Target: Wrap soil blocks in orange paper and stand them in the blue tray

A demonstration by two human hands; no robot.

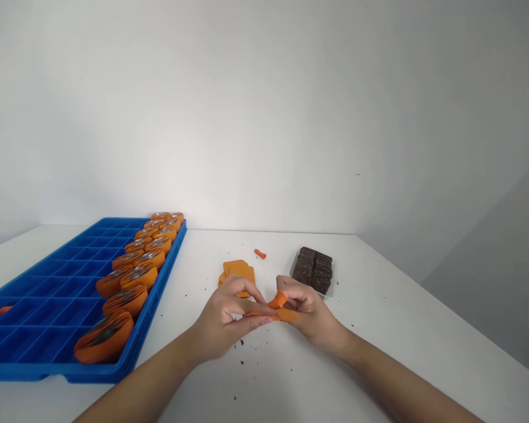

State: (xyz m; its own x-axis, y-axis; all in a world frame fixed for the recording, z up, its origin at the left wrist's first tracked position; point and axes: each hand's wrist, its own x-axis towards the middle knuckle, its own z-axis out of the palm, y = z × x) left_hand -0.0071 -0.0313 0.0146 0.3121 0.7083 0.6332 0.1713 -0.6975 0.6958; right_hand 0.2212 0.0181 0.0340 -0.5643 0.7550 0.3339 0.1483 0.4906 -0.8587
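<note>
My left hand [229, 317] pinches a thin orange piece, like a paper sleeve [286, 315], between thumb and fingers above the white table. On the other side, my right hand [308, 308] is closed on the same piece. A bright orange rubber cover, like a finger cot [277, 300], sits at the tip of a right finger. Just behind my left hand lies a pile of flat orange pieces [238, 271]. Beyond my right hand stands a clear container [330, 292] with stacked dark brown, thin slabs [312, 269]. What the orange piece holds inside, if anything, is hidden.
At left, a blue compartment tray [66, 371] carries rows of orange-wrapped bundles [103, 339] along its right side. A reddish-orange bit [1, 312] lies in a left compartment. A small orange roll [260, 254] and dark crumbs are on the table [405, 352]; a wall rises behind.
</note>
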